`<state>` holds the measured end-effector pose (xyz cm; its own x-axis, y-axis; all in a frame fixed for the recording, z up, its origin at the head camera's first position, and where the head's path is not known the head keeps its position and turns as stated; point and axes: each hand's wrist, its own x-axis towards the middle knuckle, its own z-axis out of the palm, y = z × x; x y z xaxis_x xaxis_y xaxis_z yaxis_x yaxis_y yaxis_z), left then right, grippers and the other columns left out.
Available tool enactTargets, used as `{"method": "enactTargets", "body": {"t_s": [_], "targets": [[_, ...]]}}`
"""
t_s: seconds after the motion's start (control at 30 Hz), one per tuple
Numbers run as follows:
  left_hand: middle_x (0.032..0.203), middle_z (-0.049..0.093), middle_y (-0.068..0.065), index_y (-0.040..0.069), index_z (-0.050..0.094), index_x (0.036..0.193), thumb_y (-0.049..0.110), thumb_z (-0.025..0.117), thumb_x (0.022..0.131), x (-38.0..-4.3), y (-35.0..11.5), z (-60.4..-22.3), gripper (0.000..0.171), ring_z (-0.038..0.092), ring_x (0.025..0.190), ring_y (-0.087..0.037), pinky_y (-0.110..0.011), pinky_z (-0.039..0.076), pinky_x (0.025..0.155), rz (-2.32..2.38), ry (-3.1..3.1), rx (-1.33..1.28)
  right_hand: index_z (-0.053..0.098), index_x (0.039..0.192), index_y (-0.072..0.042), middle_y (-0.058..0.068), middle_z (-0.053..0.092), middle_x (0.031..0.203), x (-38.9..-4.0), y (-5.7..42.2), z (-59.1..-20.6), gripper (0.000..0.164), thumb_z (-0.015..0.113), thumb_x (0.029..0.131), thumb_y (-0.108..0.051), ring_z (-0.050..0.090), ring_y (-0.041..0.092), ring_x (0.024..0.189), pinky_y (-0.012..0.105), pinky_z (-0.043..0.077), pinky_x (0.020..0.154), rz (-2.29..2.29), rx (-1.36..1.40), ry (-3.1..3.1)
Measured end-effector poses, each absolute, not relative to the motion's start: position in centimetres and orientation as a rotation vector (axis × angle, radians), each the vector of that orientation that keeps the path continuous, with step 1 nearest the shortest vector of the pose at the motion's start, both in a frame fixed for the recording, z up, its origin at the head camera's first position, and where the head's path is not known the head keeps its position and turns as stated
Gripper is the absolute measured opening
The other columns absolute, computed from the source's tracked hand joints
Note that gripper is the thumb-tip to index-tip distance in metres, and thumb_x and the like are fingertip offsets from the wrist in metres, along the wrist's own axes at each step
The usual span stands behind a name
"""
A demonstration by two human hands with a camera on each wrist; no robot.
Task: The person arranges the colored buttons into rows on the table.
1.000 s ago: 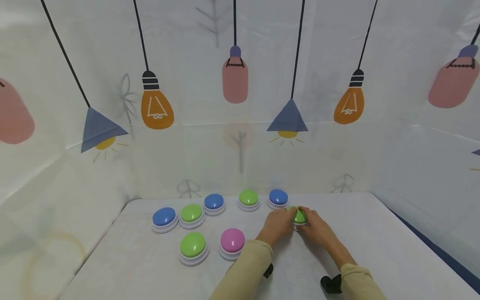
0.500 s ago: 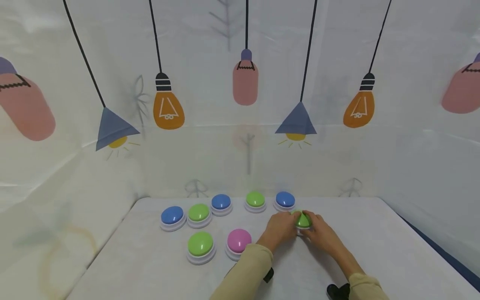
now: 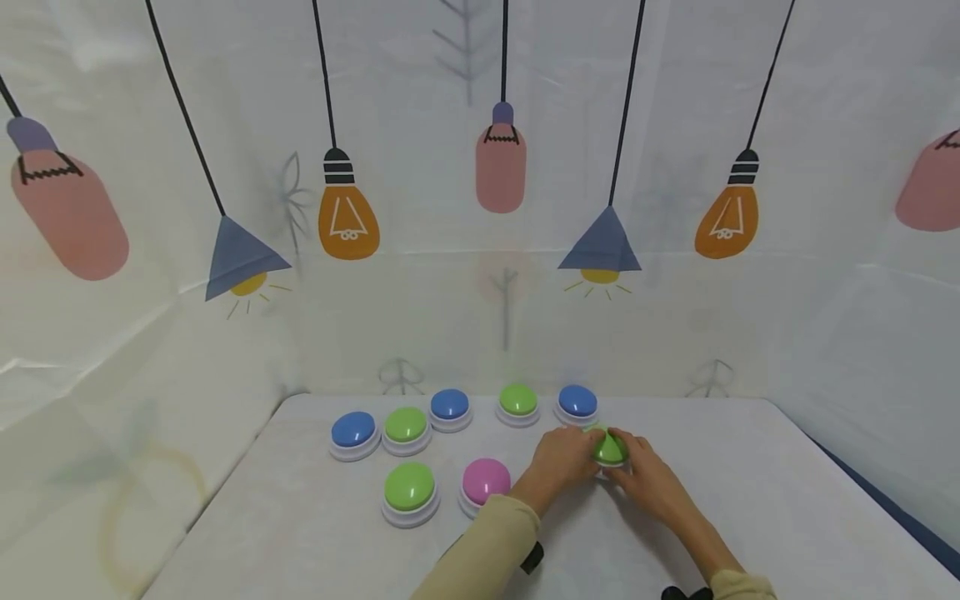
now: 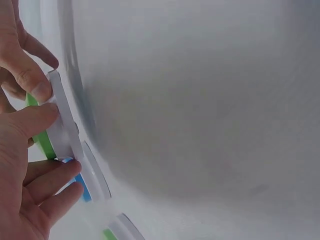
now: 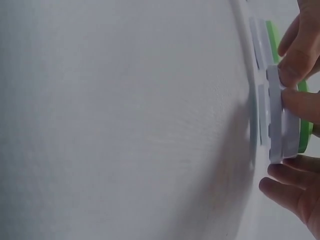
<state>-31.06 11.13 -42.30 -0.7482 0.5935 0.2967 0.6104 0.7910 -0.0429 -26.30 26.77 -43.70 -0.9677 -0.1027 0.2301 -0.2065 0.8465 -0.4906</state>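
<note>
Between left hand (image 3: 561,462) and right hand (image 3: 651,479), grip clamped on green-topped white button (image 3: 612,452).

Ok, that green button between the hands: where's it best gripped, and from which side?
Take the green button by its white base, left hand and right hand on opposite sides, probably reaching in from the near side. The base's wider, stepped rim should give a surer hold than the rounded dome, and a blue button sits close behind.
</note>
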Motion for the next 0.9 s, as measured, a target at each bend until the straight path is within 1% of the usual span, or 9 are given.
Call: {"method": "enactTargets", "body": {"t_s": [0.2, 0.4, 0.6, 0.73, 0.9], "targets": [[0.089, 0.07, 0.009, 0.028, 0.065, 0.12, 0.04, 0.078, 0.083, -30.4, 10.5, -42.6, 0.041, 0.064, 0.075, -0.007, -0.02, 0.049, 0.059, -0.095, -2.659, -0.917, 0.045, 0.14, 0.003, 0.029, 0.055, 0.124, -25.8, 26.4, -43.7, 0.063, 0.073, 0.087, -0.014, 0.057, 0.049, 0.114, 0.062, 0.047, 0.094, 0.781, 0.257, -2.81], [0.091, 0.07, 0.008, 0.027, 0.064, 0.122, 0.041, 0.078, 0.084, -29.3, 9.8, -42.7, 0.043, 0.063, 0.076, -0.006, -0.018, 0.049, 0.061, -0.092, -2.647, -0.951, 0.047, 0.139, 0.003, 0.027, 0.057, 0.121, -25.0, 26.0, -43.8, 0.063, 0.075, 0.086, -0.016, 0.059, 0.047, 0.111, 0.06, 0.049, 0.093, 0.764, 0.277, -2.79], [0.086, 0.07, 0.007, 0.026, 0.066, 0.119, 0.041, 0.078, 0.083, -28.3, 9.0, -42.7, 0.041, 0.061, 0.069, -0.005, -0.017, 0.046, 0.057, -0.08, -2.591, -0.973, 0.048, 0.138, 0.003, 0.024, 0.058, 0.117, -24.3, 25.7, -44.1, 0.063, 0.077, 0.084, -0.015, 0.061, 0.044, 0.108, 0.058, 0.051, 0.091, 0.754, 0.29, -2.778], [0.084, 0.068, 0.007, 0.024, 0.066, 0.115, 0.04, 0.079, 0.082, -27.7, 8.5, -42.8, 0.039, 0.058, 0.067, -0.004, -0.015, 0.043, 0.056, -0.103, -2.57, -0.985, 0.049, 0.137, 0.001, 0.024, 0.058, 0.119, -23.8, 25.4, -43.9, 0.063, 0.077, 0.083, -0.016, 0.061, 0.044, 0.108, 0.058, 0.051, 0.09, 0.762, 0.289, -2.79], [0.085, 0.067, 0.005, 0.023, 0.066, 0.118, 0.038, 0.078, 0.083, -27.1, 7.8, -43.0, 0.04, 0.057, 0.066, -0.004, -0.015, 0.043, 0.056, -0.135, -2.551, -0.99, 0.051, 0.137, -0.002, 0.02, 0.059, 0.117, -23.3, 24.9, -43.8, 0.064, 0.079, 0.082, -0.02, 0.063, 0.04, 0.107, 0.056, 0.052, 0.089, 0.784, 0.282, -2.811]]}}
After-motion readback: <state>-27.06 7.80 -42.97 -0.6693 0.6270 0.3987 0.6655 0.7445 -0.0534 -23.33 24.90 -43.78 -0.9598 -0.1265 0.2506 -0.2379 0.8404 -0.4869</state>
